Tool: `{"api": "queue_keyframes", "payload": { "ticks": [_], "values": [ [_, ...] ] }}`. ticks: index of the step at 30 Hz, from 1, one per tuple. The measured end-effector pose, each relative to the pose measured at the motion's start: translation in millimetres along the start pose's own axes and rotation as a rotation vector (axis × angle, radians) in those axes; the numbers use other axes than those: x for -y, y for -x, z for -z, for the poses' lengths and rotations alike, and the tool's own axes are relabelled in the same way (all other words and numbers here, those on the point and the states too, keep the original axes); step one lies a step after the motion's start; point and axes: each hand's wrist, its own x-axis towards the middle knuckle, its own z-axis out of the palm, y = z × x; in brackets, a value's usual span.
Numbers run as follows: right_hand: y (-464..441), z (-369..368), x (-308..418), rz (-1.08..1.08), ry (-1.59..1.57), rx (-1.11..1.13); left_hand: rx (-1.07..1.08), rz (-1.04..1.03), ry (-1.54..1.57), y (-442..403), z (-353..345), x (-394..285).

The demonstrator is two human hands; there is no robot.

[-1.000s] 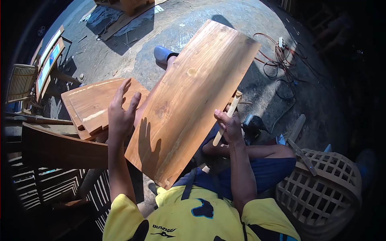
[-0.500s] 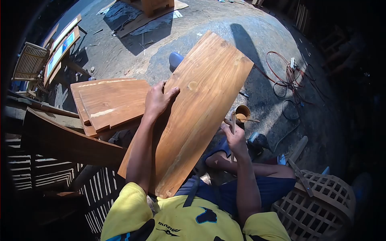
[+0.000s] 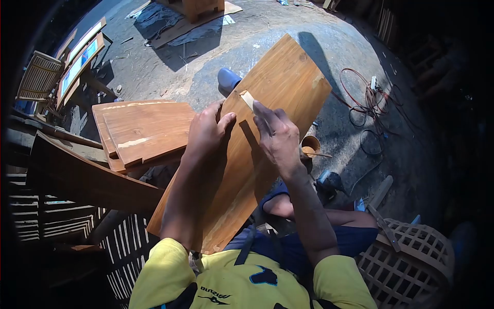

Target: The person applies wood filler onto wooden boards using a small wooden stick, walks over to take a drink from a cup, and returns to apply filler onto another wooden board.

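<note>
A long wooden board with visible grain, knots and a pale smear lies tilted across my lap. My left hand grips its left edge, thumb on the upper face. Over the board, my right hand is closed around a flat, pale putty scraper. The scraper's tip touches the board's face near the left edge, where the knot was showing. Part of the scraper is hidden by my fingers. Right of the board stands a small pot of orange-brown paste, with a thin stick across it.
Several cut boards with pale streaks are stacked at left, above a curved dark panel. At right lie a power sander, tangled cables and a wooden lattice piece. A blue rounded object sits beyond the board.
My right hand has moved from beside the board's right edge up and left onto its face, bringing the putty scraper with it. The board has shifted slightly up and right.
</note>
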Motion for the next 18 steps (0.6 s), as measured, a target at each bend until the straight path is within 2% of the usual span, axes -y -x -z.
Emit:
{"api": "queue_keyframes", "payload": {
  "ticks": [6, 11, 13, 18],
  "values": [
    [-9, -4, 3, 0.02, 0.101, 0.021, 0.039, 0.105, 0.067, 9, 9, -26],
    [-9, -5, 5, 0.075, 0.154, 0.04, 0.033, 0.097, 0.047, 17, 14, -36],
    [-11, 14, 23, 0.006, 0.192, 0.133, 0.02, 0.075, 0.03, 20, 19, -42],
    [-15, 19, 36, 0.02, 0.15, 0.054, 0.02, 0.12, 0.049, 27, 30, -65]
  ]
}}
